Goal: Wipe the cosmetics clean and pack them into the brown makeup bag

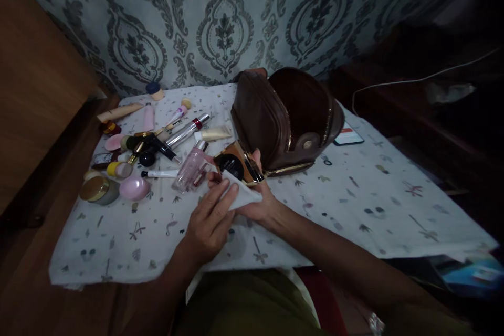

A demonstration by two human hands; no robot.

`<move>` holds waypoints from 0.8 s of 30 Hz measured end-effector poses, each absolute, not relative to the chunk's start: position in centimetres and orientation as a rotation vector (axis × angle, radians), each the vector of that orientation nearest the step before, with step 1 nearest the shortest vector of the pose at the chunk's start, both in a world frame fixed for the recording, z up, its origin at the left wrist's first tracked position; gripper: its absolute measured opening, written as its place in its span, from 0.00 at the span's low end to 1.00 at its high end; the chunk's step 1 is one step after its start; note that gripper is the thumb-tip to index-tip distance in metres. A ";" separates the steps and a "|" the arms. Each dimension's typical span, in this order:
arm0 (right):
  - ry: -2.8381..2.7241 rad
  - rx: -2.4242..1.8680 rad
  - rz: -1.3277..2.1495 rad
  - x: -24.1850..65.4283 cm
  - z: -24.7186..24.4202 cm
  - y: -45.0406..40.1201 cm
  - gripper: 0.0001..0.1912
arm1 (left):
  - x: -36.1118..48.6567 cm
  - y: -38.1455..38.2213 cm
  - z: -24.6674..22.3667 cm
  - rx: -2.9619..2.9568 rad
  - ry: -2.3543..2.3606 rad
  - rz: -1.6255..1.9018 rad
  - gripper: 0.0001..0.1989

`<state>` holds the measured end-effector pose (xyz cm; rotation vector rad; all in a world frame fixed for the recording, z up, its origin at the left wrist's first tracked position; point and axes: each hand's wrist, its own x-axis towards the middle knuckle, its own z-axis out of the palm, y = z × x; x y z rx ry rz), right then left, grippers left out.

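Observation:
A gold-edged makeup compact (241, 161) with a dark round area on its face rests in my right hand (262, 203), whose fingers curl round it from below. My left hand (211, 218) pinches a folded white tissue (243, 195) and presses it against the compact's near side. Close by on the left lie a clear pink bottle (189, 168) with a silver cap and a cream-coloured tube (213, 133). Just behind the compact stands a brown leather bag (262, 115), its zipped top gaping wide.
Several cosmetics crowd the left of the printed cloth (129, 252), among them a gold-lidded jar (99, 190), a pink round container (134, 188) and a silver tube (185, 132). A phone (349, 135) lies right of the bag. Behind hangs a patterned curtain (177, 21).

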<state>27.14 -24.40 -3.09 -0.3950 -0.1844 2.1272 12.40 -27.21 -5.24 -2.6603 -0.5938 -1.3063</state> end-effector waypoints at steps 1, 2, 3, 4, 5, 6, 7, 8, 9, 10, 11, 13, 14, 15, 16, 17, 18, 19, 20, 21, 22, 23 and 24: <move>-0.184 -0.393 2.118 27.1 -3.1 -24.3 0.37 | 12.3 -27.2 -5.2 -2.637 -0.632 -1.302 0.10; -0.183 -0.388 2.117 27.1 -3.1 -24.3 0.38 | 12.2 -27.3 -5.1 -2.612 -0.674 -1.298 0.11; -0.183 -0.380 2.119 27.0 -3.1 -24.2 0.39 | 12.1 -27.4 -4.9 -2.593 -0.714 -1.295 0.12; -0.185 -0.368 2.126 27.0 -3.2 -24.2 0.40 | 12.0 -27.4 -4.8 -2.585 -0.756 -1.296 0.13; -0.189 -0.350 2.137 27.0 -3.2 -24.2 0.41 | 12.0 -27.5 -4.6 -2.589 -0.800 -1.301 0.14; -0.196 -0.328 2.152 27.0 -3.3 -24.2 0.42 | 12.1 -27.7 -4.4 -2.598 -0.840 -1.314 0.15; -0.203 -0.307 2.169 27.0 -3.4 -24.3 0.42 | 12.2 -27.8 -4.1 -2.612 -0.868 -1.327 0.16; -0.209 -0.290 2.188 27.1 -3.5 -24.3 0.42 | 12.3 -27.9 -3.8 -2.626 -0.881 -1.341 0.16; -0.208 -0.283 2.209 27.1 -3.6 -24.4 0.41 | 12.6 -28.0 -3.6 -2.638 -0.883 -1.353 0.15; -0.197 -0.295 2.227 27.2 -3.8 -24.4 0.40 | 12.8 -28.0 -3.3 -2.648 -0.881 -1.364 0.14; -0.177 -0.325 2.232 27.2 -3.9 -24.4 0.37 | 13.1 -27.9 -3.0 -2.654 -0.878 -1.368 0.13; -0.119 -0.398 2.202 27.3 -4.2 -24.4 0.30 | 13.5 -27.5 -2.6 -2.651 -0.914 -1.354 0.13; -0.092 -0.423 2.179 27.2 -4.4 -24.4 0.26 | 13.7 -27.2 -2.5 -2.642 -0.958 -1.338 0.15; -0.069 -0.433 2.160 27.2 -4.5 -24.4 0.23 | 13.7 -26.9 -2.3 -2.626 -1.009 -1.318 0.16; -0.050 -0.421 2.149 27.1 -4.6 -24.4 0.21 | 13.7 -26.5 -2.3 -2.603 -1.065 -1.300 0.18; -0.036 -0.393 2.152 27.0 -4.6 -24.5 0.20 | 13.6 -26.2 -2.3 -2.571 -1.132 -1.284 0.18; -0.026 -0.356 2.161 26.9 -4.5 -24.5 0.19 | 13.4 -25.8 -2.3 -2.538 -1.199 -1.271 0.18; -0.018 -0.317 2.167 26.9 -4.3 -24.5 0.20 | 13.1 -25.5 -2.3 -2.509 -1.270 -1.254 0.18; -0.010 -0.281 2.160 26.9 -4.1 -24.6 0.20 | 12.8 -25.2 -2.4 -2.489 -1.344 -1.229 0.19; 0.001 -0.254 2.145 27.0 -3.9 -24.6 0.20 | 12.5 -25.0 -2.5 -2.490 -1.413 -1.194 0.21; 0.015 -0.241 2.127 27.0 -3.6 -24.6 0.20 | 12.1 -24.8 -2.7 -2.521 -1.460 -1.149 0.24; 0.030 -0.239 2.114 27.1 -3.4 -24.6 0.19 | 11.8 -24.7 -2.8 -2.572 -1.484 -1.102 0.27; 0.046 -0.244 2.110 27.2 -3.2 -24.6 0.19 | 11.5 -24.6 -2.9 -2.630 -1.488 -1.055 0.32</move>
